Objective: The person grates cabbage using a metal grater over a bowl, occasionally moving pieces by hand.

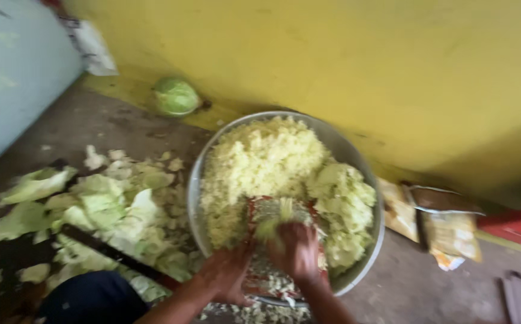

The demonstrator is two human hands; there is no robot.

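Two hands are down at the near rim of a big metal bowl (356,157) on the floor, seen from the head camera. The right hand (298,252) is clenched on a piece of cabbage (275,221), pressing it against a flat grater (272,211) that leans into the bowl. The left hand (227,275) grips the grater's lower left edge, fingers curled around it, though motion blur smears the details. The bowl is heaped with pale shredded cabbage (260,159), piled highest at the back. To the left, torn cabbage leaves (101,207) litter the floor, with a dark long-handled tool (113,252) lying across them. A whole cabbage head (176,96) sits by the yellow wall (332,54). Crumpled packets (446,231) lie right of the bowl.
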